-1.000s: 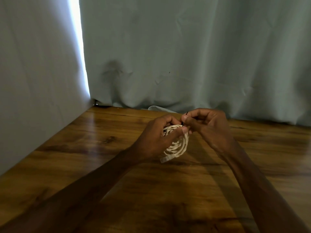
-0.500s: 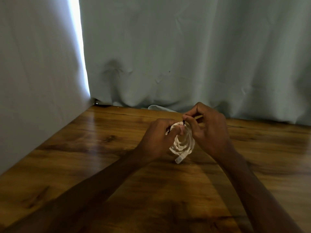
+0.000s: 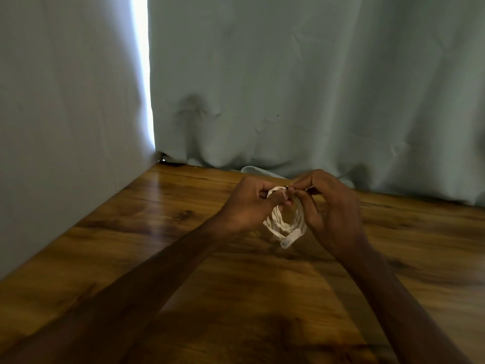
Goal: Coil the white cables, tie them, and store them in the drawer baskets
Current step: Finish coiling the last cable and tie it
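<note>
Wooden worktop (image 3: 157,245), grey curtain (image 3: 288,88) behind. Your left hand (image 3: 249,206) grips white cable coil (image 3: 286,225) at its top, coil upright between both hands. Your right hand (image 3: 333,214), nearer, pinches dark tie (image 3: 286,187) at coil's top edge.

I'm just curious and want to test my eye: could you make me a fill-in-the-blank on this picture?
The left hand grips a coiled cable whose colour is ____.
The right hand pinches a dark tie at the coil's ____.
The table below is made of ____.
Missing words: white, top, wood.
</note>
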`<state>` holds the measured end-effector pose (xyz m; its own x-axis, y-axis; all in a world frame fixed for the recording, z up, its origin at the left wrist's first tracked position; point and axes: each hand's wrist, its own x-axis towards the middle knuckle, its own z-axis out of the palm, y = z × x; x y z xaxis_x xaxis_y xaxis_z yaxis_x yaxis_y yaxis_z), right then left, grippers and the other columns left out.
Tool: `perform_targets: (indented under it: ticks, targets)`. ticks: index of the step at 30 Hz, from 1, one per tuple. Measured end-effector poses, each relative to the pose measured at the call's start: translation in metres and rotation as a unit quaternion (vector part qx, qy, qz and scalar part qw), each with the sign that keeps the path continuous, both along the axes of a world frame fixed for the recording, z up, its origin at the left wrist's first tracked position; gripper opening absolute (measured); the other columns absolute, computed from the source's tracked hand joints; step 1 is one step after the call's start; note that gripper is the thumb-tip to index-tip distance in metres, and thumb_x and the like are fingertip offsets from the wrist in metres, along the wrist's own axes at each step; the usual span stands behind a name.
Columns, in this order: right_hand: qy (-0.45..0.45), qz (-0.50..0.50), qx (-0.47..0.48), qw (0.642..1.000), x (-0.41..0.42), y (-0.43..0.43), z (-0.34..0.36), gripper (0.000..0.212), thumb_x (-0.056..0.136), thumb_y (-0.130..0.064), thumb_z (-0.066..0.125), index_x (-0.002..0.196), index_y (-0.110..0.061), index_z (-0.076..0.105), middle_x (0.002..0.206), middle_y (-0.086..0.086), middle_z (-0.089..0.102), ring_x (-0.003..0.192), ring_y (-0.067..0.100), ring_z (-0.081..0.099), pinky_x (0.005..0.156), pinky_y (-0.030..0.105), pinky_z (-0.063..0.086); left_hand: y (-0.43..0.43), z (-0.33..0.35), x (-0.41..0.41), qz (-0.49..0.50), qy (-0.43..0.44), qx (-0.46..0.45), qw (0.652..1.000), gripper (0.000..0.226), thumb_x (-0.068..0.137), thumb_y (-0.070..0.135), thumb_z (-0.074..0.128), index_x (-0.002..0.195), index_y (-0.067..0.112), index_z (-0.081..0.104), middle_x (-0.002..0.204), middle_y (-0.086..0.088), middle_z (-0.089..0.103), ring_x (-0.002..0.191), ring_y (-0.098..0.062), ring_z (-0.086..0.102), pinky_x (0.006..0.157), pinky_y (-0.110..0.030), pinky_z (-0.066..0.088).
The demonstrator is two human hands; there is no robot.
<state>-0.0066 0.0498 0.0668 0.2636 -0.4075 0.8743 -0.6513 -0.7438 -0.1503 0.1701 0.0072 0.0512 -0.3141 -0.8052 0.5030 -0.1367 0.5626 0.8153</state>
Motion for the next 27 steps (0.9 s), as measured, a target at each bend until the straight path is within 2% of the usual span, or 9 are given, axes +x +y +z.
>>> perform_targets:
  ticks: [3,5,8,11,13,17,20,24,27]
  targets:
    - [0.0,0.0,0.009,1.0,-0.001,0.0,-0.001,0.005,0.089,0.001,0.07,0.089,-0.003,0.07,0.084,0.003,0.069,0.079,0.016,0.066,0.069,0.038,0.054,0.003,0.0,0.002,0.033,-0.097,-0.106,0.989,0.021,0.098,0.014,0.064,0.083,0.014,0.079,0.079,0.002,0.077,0.074,-0.01,0.071,0.07,-0.033,0.056]
    - [-0.005,-0.003,0.016,1.0,-0.001,-0.001,-0.002,0.003,0.089,-0.001,0.069,0.088,-0.004,0.069,0.083,0.002,0.068,0.078,0.015,0.066,0.069,0.037,0.054,0.005,0.001,0.002,0.048,-0.14,-0.178,0.973,0.021,0.096,0.011,0.066,0.077,0.011,0.075,0.069,0.002,0.072,0.065,-0.012,0.065,0.057,-0.019,0.044]
    - [-0.06,-0.012,0.041,0.997,-0.002,0.0,0.001,0.008,0.09,0.003,0.071,0.088,-0.004,0.069,0.082,0.001,0.069,0.078,0.012,0.067,0.072,0.03,0.056,0.01,0.004,-0.001,0.047,-0.159,-0.231,0.959,0.025,0.094,0.006,0.067,0.069,0.008,0.067,0.06,0.0,0.063,0.059,-0.015,0.057,0.054,-0.015,0.032]
    - [-0.12,-0.026,0.101,0.987,-0.004,0.001,0.005,0.005,0.091,-0.005,0.073,0.089,-0.008,0.07,0.083,-0.007,0.071,0.078,0.007,0.069,0.071,0.019,0.055,0.016,0.006,-0.005,0.046,-0.179,-0.243,0.952,0.024,0.096,0.009,0.064,0.071,0.011,0.067,0.063,0.002,0.063,0.063,-0.014,0.055,0.055,-0.013,0.031]
    - [-0.147,-0.025,0.144,0.978,-0.005,-0.001,0.006,0.005,0.091,-0.007,0.074,0.088,-0.01,0.071,0.082,-0.006,0.072,0.076,0.008,0.07,0.069,0.02,0.057,0.019,0.006,-0.004,0.053,-0.189,-0.254,0.947,0.021,0.095,0.011,0.063,0.074,0.012,0.068,0.066,0.003,0.064,0.063,-0.012,0.054,0.056,-0.013,0.031]
    - [-0.217,0.042,0.244,0.944,-0.005,-0.002,0.007,0.003,0.089,-0.008,0.076,0.09,-0.007,0.074,0.082,0.003,0.076,0.067,0.009,0.07,0.062,0.021,0.056,0.019,0.001,-0.002,0.063,-0.169,-0.242,0.953,0.023,0.095,0.009,0.062,0.072,0.013,0.067,0.064,0.004,0.064,0.058,-0.013,0.054,0.055,-0.017,0.031]
    - [-0.275,0.082,0.296,0.911,-0.007,0.001,0.008,0.013,0.088,-0.01,0.077,0.098,-0.003,0.074,0.087,0.006,0.079,0.066,0.011,0.07,0.057,0.022,0.056,0.017,-0.003,-0.004,0.078,-0.157,-0.229,0.958,0.026,0.095,0.009,0.062,0.07,0.013,0.065,0.063,0.005,0.063,0.058,-0.012,0.054,0.055,-0.018,0.033]
    - [-0.343,0.085,0.314,0.881,-0.006,0.003,0.009,0.026,0.083,-0.015,0.082,0.105,-0.005,0.073,0.086,0.009,0.08,0.071,0.018,0.075,0.06,0.025,0.06,0.014,-0.005,-0.005,0.095,-0.137,-0.229,0.959,0.025,0.097,0.011,0.061,0.073,0.014,0.068,0.065,0.005,0.065,0.06,-0.012,0.057,0.057,-0.024,0.039]
    - [-0.345,0.072,0.289,0.89,-0.005,0.003,0.007,0.022,0.082,-0.018,0.084,0.098,-0.005,0.075,0.084,0.008,0.08,0.073,0.026,0.076,0.067,0.03,0.064,0.013,-0.005,-0.005,0.116,-0.128,-0.227,0.958,0.024,0.097,0.013,0.062,0.074,0.014,0.07,0.065,0.005,0.066,0.061,-0.011,0.059,0.057,-0.023,0.04]
